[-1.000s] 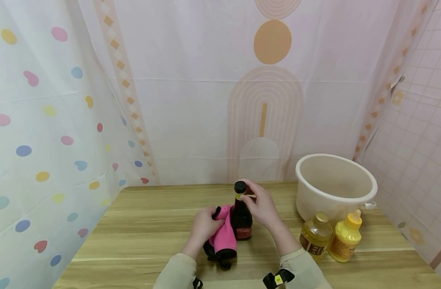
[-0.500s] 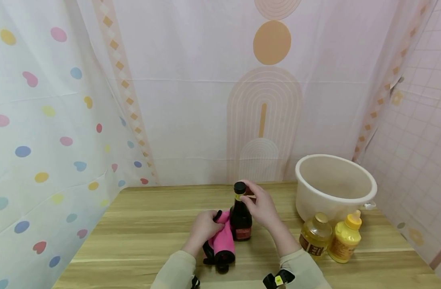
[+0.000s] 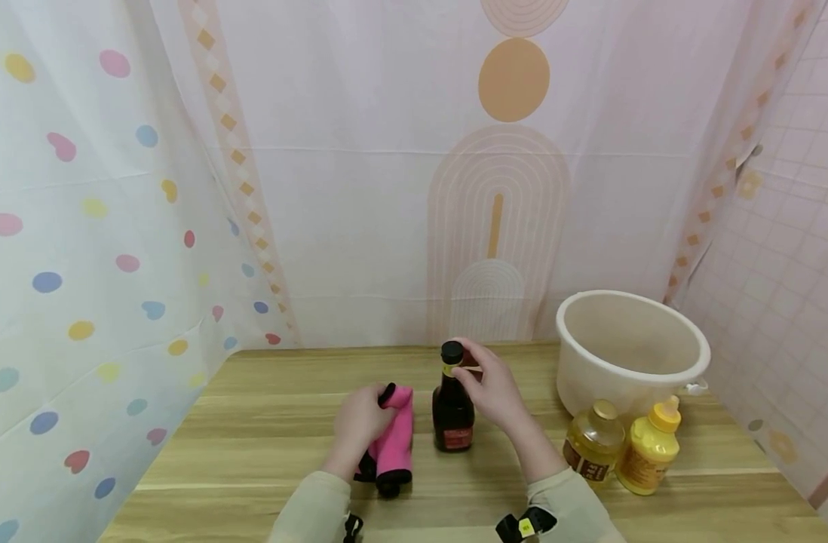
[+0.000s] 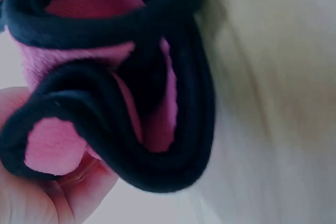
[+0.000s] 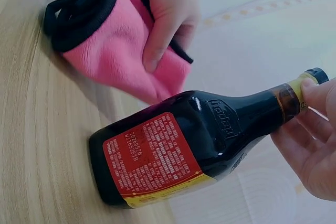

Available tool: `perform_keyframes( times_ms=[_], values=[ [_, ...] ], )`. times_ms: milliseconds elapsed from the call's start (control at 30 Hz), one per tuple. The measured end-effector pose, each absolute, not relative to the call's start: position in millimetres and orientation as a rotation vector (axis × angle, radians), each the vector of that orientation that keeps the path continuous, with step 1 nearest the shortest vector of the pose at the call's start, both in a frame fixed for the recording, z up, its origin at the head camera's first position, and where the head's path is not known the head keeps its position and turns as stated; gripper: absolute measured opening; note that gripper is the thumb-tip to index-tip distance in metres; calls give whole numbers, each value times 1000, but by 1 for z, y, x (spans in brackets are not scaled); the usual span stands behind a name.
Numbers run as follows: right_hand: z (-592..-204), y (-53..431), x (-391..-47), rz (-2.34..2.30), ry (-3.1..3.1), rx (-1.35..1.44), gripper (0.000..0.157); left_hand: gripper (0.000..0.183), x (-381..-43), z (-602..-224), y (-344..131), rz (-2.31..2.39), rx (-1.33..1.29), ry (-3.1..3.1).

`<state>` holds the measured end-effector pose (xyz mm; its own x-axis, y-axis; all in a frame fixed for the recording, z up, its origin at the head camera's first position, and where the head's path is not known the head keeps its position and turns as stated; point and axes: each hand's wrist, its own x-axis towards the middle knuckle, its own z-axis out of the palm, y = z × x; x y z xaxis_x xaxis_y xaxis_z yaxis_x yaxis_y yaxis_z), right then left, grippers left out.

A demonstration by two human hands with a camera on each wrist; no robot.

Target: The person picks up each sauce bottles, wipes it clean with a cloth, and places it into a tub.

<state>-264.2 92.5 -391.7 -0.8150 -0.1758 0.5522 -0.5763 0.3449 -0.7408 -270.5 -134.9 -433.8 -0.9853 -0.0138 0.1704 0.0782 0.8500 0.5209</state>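
Note:
My left hand (image 3: 360,419) grips a folded pink cloth (image 3: 395,443) with black edging, its thumb pressed into the fabric. Loops of the black trim fill much of the left wrist view, where the cloth's folds (image 4: 55,145) hide part of the fingers. To the right stands a dark glass sauce bottle (image 3: 452,413), upright on the table, with a black cap. Thumb and fingers of my right hand (image 3: 492,386) pinch its neck at the yellow band. A red label (image 5: 149,156) with white print faces the right wrist camera. A gap of bare wood separates cloth and bottle in the head view.
A large white bucket (image 3: 570,377) stands at the back right of the wooden table (image 3: 271,422). In front of it are a jar of amber liquid (image 3: 593,445) and a yellow squeeze bottle (image 3: 648,452). Patterned curtains (image 3: 360,188) hang behind and at the sides.
My left hand has drawn the cloth leftward, away from the bottle's side. The right hand and the bottle have stayed in place.

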Motion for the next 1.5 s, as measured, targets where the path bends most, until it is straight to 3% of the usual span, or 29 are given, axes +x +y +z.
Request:
perform_keyframes(
  times_ms=[167, 433, 700, 1167, 1500],
  values=[
    [-389, 95, -266, 1551, -2254, 646, 44, 13, -268, -426, -147, -768, -10, -2843],
    [-385, 97, -268, 1485, -2316, 615, 55, 43, -259, -415, -155, -671, -29, -2828],
    [-379, 97, -270, 1360, -2376, 597, 61, 35, -249, -405, -158, -560, -132, -2695],
    [-373, 94, -271, 1196, -2452, 533, 55, 33, -232, -401, -155, -454, -303, -2504],
    [-371, 95, -273, 1139, -2430, 569, 39, 33, -230, -411, -157, -416, -401, -2362]
  ],
)
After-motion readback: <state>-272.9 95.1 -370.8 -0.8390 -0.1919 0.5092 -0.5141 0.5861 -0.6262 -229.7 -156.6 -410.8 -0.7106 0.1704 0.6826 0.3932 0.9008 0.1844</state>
